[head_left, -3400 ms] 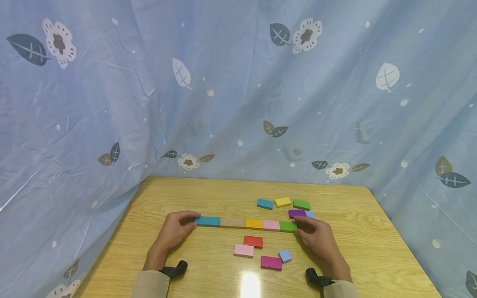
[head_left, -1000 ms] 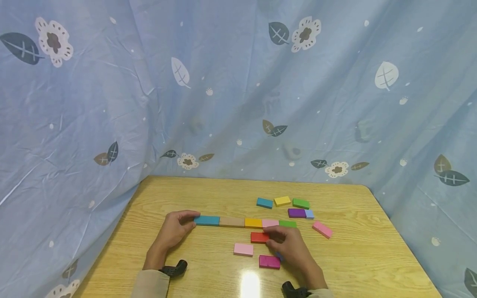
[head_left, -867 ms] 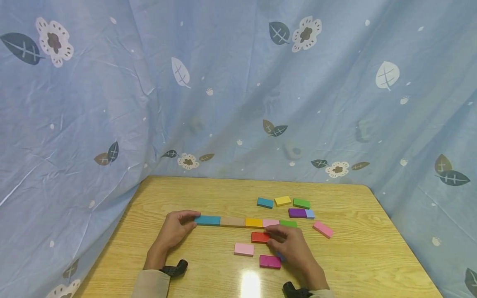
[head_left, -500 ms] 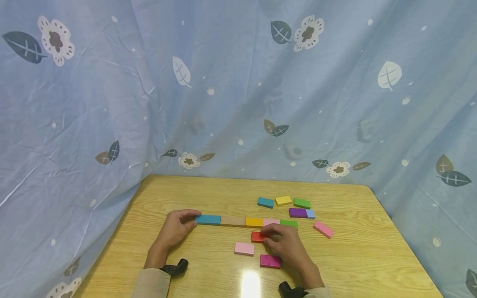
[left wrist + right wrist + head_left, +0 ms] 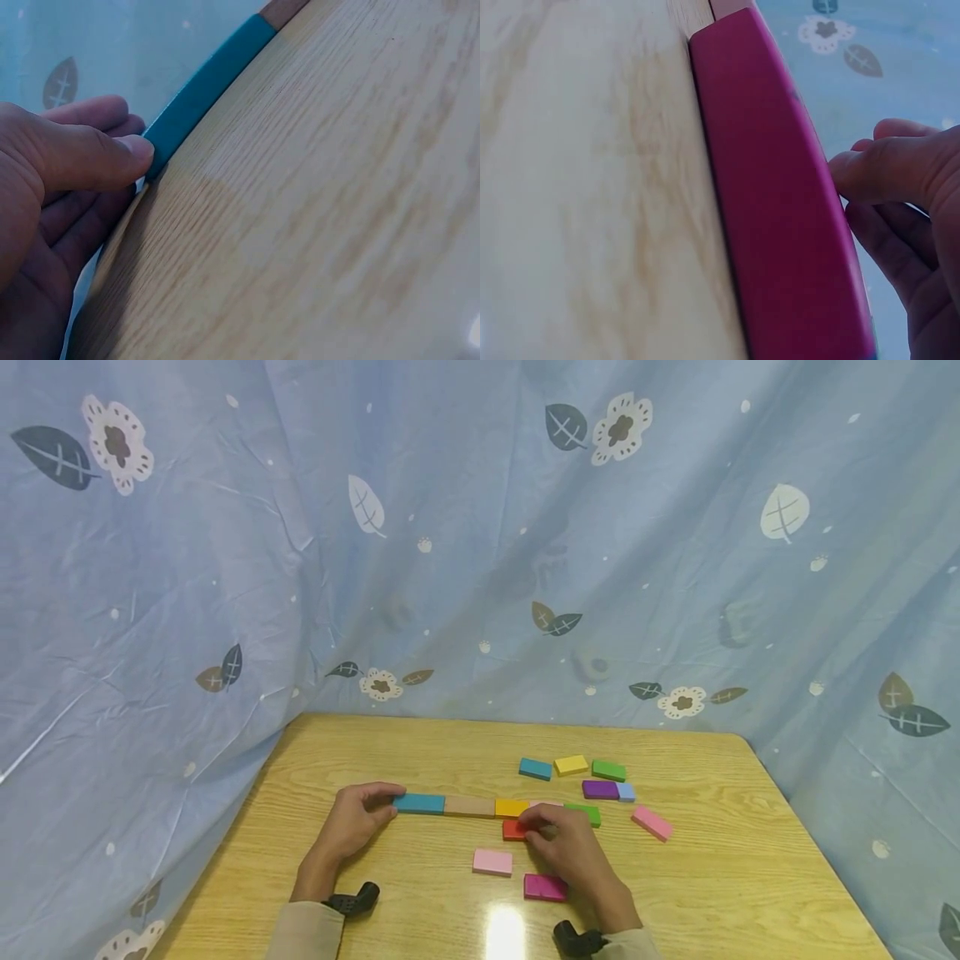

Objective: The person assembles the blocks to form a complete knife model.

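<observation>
My left hand (image 5: 351, 828) pinches the left end of a blue block (image 5: 420, 803), thumb on its near side in the left wrist view. From that block a straight row runs right: a tan block (image 5: 469, 807), an orange block (image 5: 512, 808), a pink one partly hidden, and a green block (image 5: 587, 814). Just in front of the orange and pink part, my right hand (image 5: 572, 845) pinches a red block (image 5: 513, 831) by its right end. Whether red touches the row I cannot tell. In the right wrist view a magenta block (image 5: 780, 187) hides the red one.
Nearer me lie a pale pink block (image 5: 492, 862) and the magenta block. Behind the row are a blue block (image 5: 535, 768), a yellow block (image 5: 571, 765), a green block (image 5: 608, 770), a purple block (image 5: 599, 789) and a light blue cube (image 5: 626, 792). A pink block (image 5: 652, 823) lies right.
My right hand has left the green block's right end and taken the red block, bringing it up to the row's near side. A second light blue cube has become hidden behind that hand.
</observation>
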`<control>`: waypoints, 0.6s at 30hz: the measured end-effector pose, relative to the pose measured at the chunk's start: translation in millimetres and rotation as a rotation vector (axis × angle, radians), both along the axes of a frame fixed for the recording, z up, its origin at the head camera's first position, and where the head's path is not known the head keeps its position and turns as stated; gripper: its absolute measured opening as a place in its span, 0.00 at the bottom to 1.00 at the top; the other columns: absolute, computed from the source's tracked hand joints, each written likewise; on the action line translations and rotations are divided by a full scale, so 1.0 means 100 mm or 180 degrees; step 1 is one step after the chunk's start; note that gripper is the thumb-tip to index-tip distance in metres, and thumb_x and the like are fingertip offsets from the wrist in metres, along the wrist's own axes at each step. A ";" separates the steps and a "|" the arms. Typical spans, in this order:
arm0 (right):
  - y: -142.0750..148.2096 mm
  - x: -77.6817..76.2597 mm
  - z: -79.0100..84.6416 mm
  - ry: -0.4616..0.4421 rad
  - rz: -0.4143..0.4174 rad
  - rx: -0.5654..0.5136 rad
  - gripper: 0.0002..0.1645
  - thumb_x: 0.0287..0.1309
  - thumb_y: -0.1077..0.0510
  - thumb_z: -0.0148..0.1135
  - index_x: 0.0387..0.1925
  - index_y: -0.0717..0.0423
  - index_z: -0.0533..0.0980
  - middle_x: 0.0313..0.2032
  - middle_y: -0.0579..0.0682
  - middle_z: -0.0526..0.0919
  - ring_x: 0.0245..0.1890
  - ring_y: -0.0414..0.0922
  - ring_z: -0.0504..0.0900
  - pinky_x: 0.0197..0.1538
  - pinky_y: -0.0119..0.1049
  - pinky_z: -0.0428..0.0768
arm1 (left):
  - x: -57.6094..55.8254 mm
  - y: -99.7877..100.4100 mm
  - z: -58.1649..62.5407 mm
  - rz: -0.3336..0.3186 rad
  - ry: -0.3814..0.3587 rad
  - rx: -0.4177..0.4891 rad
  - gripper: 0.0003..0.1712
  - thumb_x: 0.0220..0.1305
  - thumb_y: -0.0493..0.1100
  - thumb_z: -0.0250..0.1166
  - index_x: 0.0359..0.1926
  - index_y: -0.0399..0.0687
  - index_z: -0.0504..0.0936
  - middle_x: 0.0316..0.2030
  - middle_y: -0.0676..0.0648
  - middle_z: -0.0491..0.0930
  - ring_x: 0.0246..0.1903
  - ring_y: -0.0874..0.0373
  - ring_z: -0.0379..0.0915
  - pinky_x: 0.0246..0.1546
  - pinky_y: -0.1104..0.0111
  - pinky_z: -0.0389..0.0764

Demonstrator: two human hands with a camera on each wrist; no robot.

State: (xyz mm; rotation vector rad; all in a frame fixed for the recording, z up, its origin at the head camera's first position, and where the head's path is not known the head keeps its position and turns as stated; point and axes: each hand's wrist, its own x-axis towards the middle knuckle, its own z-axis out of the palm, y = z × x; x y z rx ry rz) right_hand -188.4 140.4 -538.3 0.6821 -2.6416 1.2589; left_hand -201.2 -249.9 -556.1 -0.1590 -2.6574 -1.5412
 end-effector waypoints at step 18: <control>-0.06 -0.01 0.00 0.0008 -0.0198 0.0040 0.17 0.59 0.70 0.79 0.41 0.44 0.90 0.40 0.35 0.93 0.48 0.39 0.91 0.57 0.42 0.90 | 0.02 0.01 0.03 0.0024 -0.0034 -0.0020 0.21 0.68 0.29 0.74 0.58 0.53 0.92 0.58 0.48 0.91 0.63 0.49 0.86 0.67 0.52 0.83</control>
